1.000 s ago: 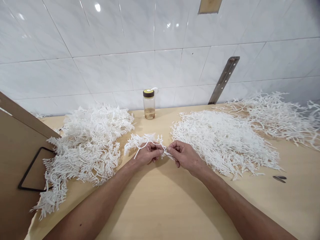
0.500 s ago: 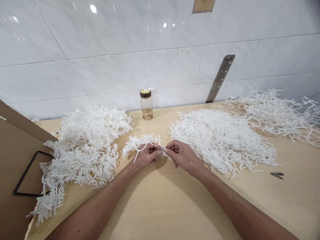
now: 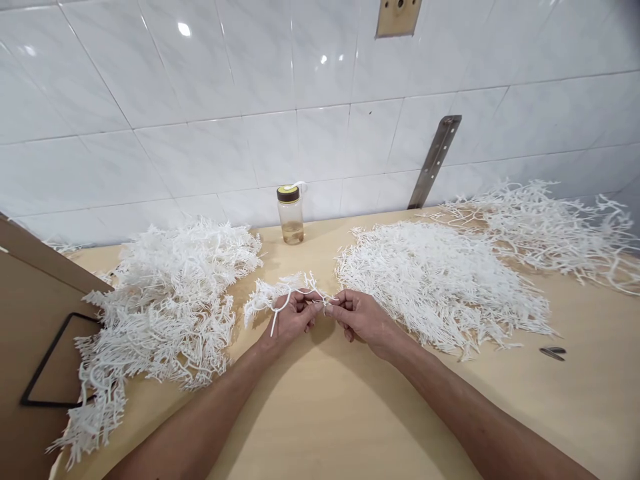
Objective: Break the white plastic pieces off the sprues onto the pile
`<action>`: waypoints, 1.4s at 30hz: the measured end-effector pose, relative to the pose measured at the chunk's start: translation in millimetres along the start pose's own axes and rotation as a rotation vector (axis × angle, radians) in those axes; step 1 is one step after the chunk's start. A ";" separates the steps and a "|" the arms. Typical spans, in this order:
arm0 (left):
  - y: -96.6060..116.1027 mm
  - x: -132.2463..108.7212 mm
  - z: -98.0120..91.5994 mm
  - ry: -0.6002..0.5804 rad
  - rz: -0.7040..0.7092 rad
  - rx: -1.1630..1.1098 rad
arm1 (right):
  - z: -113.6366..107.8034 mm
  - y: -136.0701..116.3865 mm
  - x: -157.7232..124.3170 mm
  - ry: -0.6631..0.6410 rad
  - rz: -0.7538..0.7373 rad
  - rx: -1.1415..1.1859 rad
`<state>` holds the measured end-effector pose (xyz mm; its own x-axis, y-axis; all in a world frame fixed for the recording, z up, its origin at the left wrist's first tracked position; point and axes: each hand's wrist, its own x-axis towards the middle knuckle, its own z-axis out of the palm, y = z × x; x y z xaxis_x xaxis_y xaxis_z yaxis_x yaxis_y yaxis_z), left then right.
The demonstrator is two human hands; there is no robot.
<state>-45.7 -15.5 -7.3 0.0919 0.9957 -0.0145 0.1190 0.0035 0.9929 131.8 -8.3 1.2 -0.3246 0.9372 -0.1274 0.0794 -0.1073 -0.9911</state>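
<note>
My left hand (image 3: 293,319) is closed around a white branching plastic sprig (image 3: 267,293), whose bare stem curves over the back of the hand and whose feathery end sticks out to the left. Close by, my right hand (image 3: 361,317) pinches at the sprig's stem end between thumb and forefinger; the small bit in that pinch is partly hidden. Both hands hover just over the table, fingertips nearly touching. A big heap of white sprigs (image 3: 170,300) lies left of my hands, and a flatter pile of white sprigs (image 3: 440,280) lies to the right.
A clear bottle (image 3: 291,217) with a dark lid stands near the tiled wall. Loose branching white stems (image 3: 555,223) spread at the far right. Small metal snips (image 3: 553,353) lie on the table (image 3: 320,413). A brown box (image 3: 35,333) with a black handle stands left. A metal bracket (image 3: 435,162) leans at the wall.
The camera view has tilted slightly, shifting the scene a little. Both hands keep their pinch on the sprig, with the fingers moved only slightly.
</note>
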 end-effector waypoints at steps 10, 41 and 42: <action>10.7 0.3 6.3 -0.010 0.034 0.104 | -2.1 -10.9 -6.3 0.143 -0.093 -0.200; 18.1 -7.7 7.2 0.045 0.103 0.075 | -8.3 -0.8 -3.9 0.007 -0.074 -0.273; 17.7 -8.1 7.3 0.044 0.105 0.104 | -8.2 -0.7 -4.1 0.009 -0.076 -0.271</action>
<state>-37.2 -24.2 9.6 0.0663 0.9932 0.0959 0.2135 -0.1080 0.9710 140.8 -9.3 2.7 -0.3310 0.9422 -0.0514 0.3050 0.0553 -0.9507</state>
